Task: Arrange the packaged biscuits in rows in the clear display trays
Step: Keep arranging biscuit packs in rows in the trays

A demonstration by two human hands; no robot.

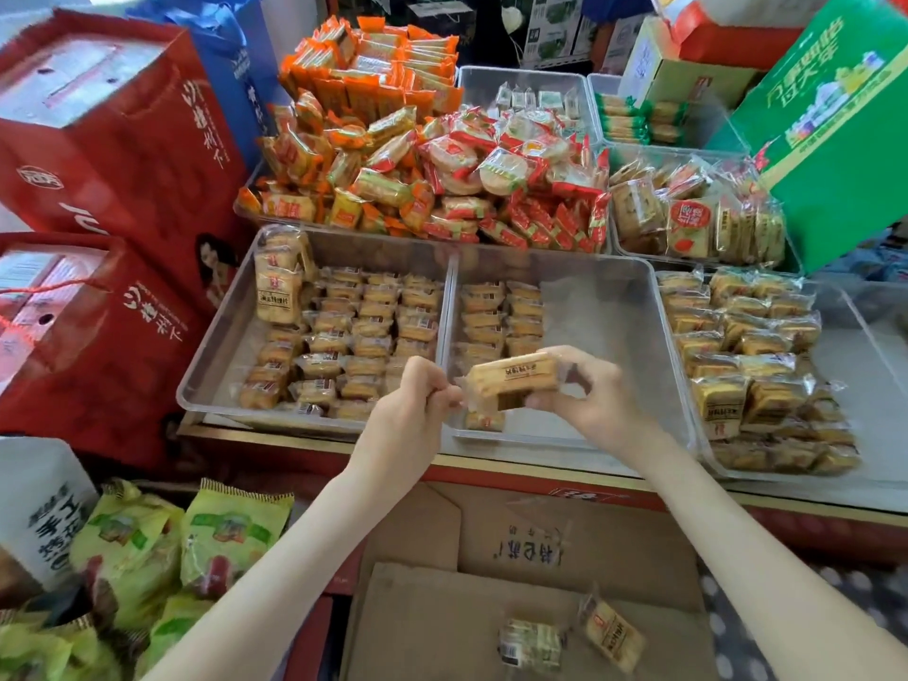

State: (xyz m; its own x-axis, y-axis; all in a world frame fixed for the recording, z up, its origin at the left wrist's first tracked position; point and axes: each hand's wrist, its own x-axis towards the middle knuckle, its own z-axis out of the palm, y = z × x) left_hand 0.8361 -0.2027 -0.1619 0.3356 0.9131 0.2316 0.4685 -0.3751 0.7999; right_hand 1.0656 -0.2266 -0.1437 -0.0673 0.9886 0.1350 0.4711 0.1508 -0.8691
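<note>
Biscuit packet (511,378): clear-wrapped, golden, black-labelled.

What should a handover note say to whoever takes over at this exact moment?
Hands: left hand pinches the wrapper end of one biscuit pack; right hand grips its other end, above the front of the middle tray.
Done: left tray is mostly filled with rows; the middle tray has two rows along its left side.
Left: place the held pack and fill the rest of the middle tray. Packs in the right tray lie loosely piled; two packs lie on the cardboard below.
</note>
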